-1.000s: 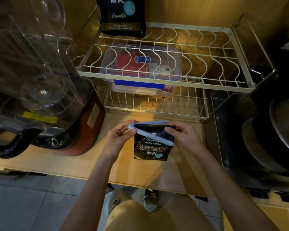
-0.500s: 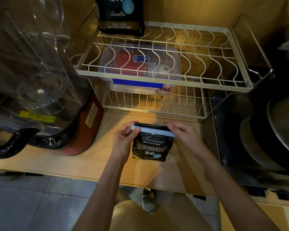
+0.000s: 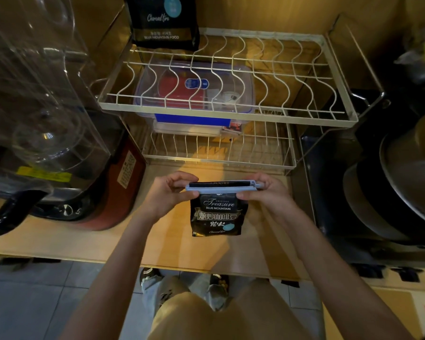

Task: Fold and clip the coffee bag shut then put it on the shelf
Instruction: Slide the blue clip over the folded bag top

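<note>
A small black coffee bag [image 3: 217,215] hangs upright over the wooden counter [image 3: 177,244], its top folded over. A long pale-blue clip [image 3: 221,188] lies level across that fold. My left hand [image 3: 169,193] pinches the clip's left end and the bag's corner. My right hand [image 3: 268,192] pinches the right end, where the clip's latch sticks out. Behind stands a two-tier white wire rack [image 3: 228,114], its upper shelf mostly bare.
A larger black coffee bag [image 3: 165,20] stands at the rack's upper left corner. A clear lidded box [image 3: 194,94] sits on the lower tier. A blender jug [image 3: 35,94] and red appliance [image 3: 113,192] crowd the left. Dark pans [image 3: 390,192] stack on the right.
The clip's tilted arm has come down flat onto the folded bag top. Both hands have shifted slightly and now hold the clip level by its ends.
</note>
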